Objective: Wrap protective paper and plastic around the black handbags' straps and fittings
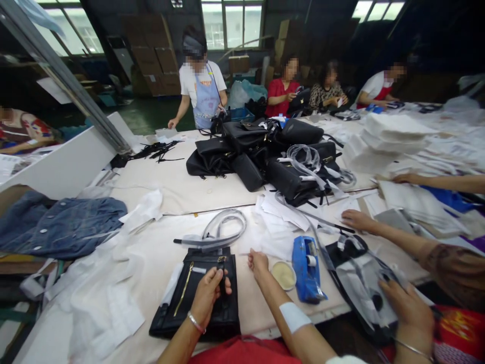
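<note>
A black bag (pixel 193 303) with a gold zipper and a small buckle lies flat on the table before me. My left hand (pixel 211 292) is closed around a strap near the buckle on its front. White tissue sticks out at the bag's left side. Just right of the bag, my right hand (pixel 258 264) is curled above the table, close to white sheets (pixel 278 220); whatever its fingers hold, if anything, cannot be made out. A plastic-wrapped strap (pixel 225 227) lies coiled beyond the bag. A round tub (pixel 283 275) and a blue tape dispenser (pixel 306 270) stand right of my right hand.
Several black bags (pixel 246 151) are piled farther back. A denim garment (pixel 62 222) lies at the left beside crumpled white paper (pixel 102 293). Near me at the right, a co-worker's hands (pixel 358 221) handle another bag (pixel 359 278). Other people sit or stand around the table.
</note>
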The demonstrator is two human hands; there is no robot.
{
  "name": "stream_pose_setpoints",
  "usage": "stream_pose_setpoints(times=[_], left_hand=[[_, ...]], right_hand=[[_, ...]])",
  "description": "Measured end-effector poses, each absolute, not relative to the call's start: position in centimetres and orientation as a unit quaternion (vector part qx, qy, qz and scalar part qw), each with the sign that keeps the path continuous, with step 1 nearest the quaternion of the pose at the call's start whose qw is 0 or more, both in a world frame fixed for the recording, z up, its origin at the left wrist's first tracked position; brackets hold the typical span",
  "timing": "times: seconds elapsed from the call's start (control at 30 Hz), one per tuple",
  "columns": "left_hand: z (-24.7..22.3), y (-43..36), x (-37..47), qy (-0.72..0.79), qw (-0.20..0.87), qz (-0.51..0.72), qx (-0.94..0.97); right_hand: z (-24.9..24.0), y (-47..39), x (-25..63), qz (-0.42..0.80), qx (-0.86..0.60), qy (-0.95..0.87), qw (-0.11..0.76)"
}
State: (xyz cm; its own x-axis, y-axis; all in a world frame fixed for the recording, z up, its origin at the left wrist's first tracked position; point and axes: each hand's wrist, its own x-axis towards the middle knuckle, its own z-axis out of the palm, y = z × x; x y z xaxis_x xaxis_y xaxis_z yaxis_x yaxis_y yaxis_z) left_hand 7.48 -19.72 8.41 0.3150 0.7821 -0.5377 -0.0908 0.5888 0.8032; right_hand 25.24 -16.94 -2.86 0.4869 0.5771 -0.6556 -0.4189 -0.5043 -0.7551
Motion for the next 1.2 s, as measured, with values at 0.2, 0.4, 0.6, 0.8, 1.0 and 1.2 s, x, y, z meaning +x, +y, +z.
stream_pose_setpoints(times=[0.2, 0.4, 0.6, 0.8, 1.0, 1.2], left_hand=[[10.1, -19.1, 7.9, 0.479, 0.738, 0.344, 0.328], [9.9, -18.4, 8.9, 0.499, 0.719, 0.353, 0.33], [9.8, -18.4, 9.4, 0.497, 0.708, 0.38, 0.326], [10.4, -17.7, 8.9, 0.532, 0.632, 0.373, 0.423], [10.9, -17.3, 8.1, 0.574, 0.457, 0.331, 0.594], [11.8, -17.1, 8.6, 0.536, 0.435, 0.31, 0.653]], right_hand=[[-1.4, -20.8, 26.0, 0.532, -0.689, -0.111, 0.48], [2.9, -22.5, 30.2, 0.369, -0.695, -0.441, 0.431], [7.0, -20.7, 32.6, 0.274, -0.602, -0.602, 0.447], [7.0, -18.7, 31.7, 0.333, -0.599, -0.578, 0.443], [5.7, -16.9, 30.7, 0.26, -0.606, -0.606, 0.445], [7.9, -15.8, 29.8, 0.385, -0.556, -0.652, 0.344]])
